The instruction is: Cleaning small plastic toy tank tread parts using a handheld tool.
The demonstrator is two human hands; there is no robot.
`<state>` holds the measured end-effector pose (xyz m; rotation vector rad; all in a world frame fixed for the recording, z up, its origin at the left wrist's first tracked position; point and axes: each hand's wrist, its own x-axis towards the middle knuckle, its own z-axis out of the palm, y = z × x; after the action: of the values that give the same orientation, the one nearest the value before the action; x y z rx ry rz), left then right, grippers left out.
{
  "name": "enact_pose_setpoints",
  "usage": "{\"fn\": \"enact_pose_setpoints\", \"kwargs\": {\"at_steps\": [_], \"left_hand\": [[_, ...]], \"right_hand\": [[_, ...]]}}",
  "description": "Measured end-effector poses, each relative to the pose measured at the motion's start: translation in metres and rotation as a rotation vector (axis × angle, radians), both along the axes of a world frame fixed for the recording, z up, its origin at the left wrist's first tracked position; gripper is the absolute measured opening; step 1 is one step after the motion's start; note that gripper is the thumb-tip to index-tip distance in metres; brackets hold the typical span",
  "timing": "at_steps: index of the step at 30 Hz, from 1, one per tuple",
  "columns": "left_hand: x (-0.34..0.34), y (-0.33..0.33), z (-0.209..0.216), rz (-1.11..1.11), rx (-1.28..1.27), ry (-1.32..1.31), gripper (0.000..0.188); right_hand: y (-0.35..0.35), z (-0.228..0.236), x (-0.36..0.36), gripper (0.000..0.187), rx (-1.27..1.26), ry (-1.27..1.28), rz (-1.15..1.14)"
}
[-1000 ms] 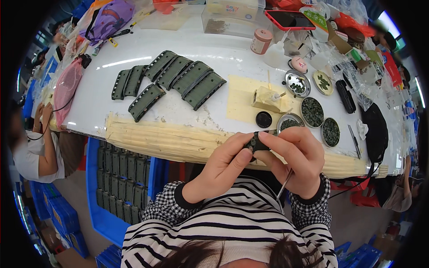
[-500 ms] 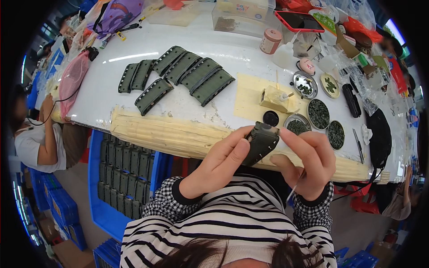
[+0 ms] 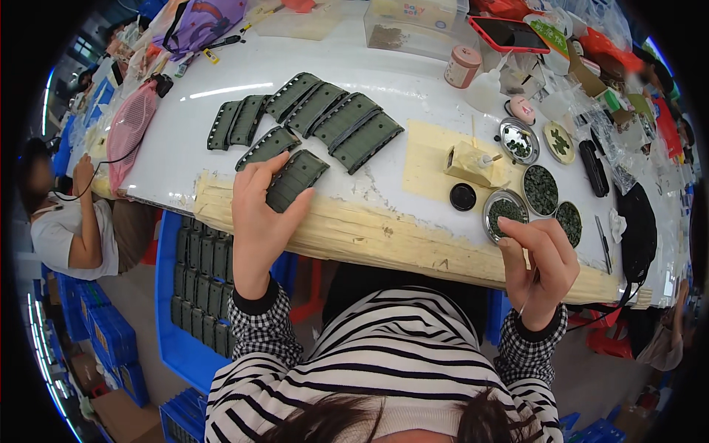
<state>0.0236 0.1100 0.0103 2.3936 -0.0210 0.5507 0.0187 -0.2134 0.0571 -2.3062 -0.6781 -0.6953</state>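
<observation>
My left hand (image 3: 262, 221) grips a dark green ribbed plastic panel (image 3: 299, 181) by its sides, thumb along the near edge. That panel is low at the table's front, beside a similar panel (image 3: 267, 146) partly hidden by my fingers. Several more green panels (image 3: 336, 118) lie fanned out behind it. My right hand (image 3: 543, 262) is at a round metal tin (image 3: 505, 201) of small dark green pieces, its index fingertip over the near rim. The curled fingers keep a thin pale rod (image 3: 526, 304), mostly hidden in the palm.
Two more tins of green bits (image 3: 540, 190) (image 3: 568, 221) stand beside the first, with a black round cap (image 3: 463, 196) to their left. A taped block (image 3: 471, 164) sits behind. Below the padded table edge (image 3: 369, 236), a blue crate (image 3: 173, 343) holds rows of panels. Another person (image 3: 85, 236) sits at left.
My left hand has carried the panel from in front of me leftward to the other panels. My right hand has left the panel and moved slightly right, to the tin.
</observation>
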Motion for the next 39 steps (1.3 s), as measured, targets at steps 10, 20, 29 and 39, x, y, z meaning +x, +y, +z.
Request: {"fn": "enact_pose_setpoints", "kwargs": {"at_steps": [10,20,29,39], "left_hand": [[0.016,0.055,-0.012,0.219,0.103,-0.141,0.047],[0.006,0.067,-0.021,0.086,-0.47,-0.187,0.045],[-0.002,0.036,-0.017,-1.097,-1.346,-0.309,0.072],[-0.009,-0.082,-0.011,-0.707,-1.913,0.45,0.065]], "right_hand": [[-0.023,0.003,-0.009,0.087,0.191,0.116,-0.128],[-0.043,-0.002,-0.004,0.069,0.335,0.285,-0.095],[-0.044,-0.042,0.015,0.016,0.432,0.417,-0.12],[-0.037,-0.055,0.033,0.012,0.174,0.225,-0.181]]}}
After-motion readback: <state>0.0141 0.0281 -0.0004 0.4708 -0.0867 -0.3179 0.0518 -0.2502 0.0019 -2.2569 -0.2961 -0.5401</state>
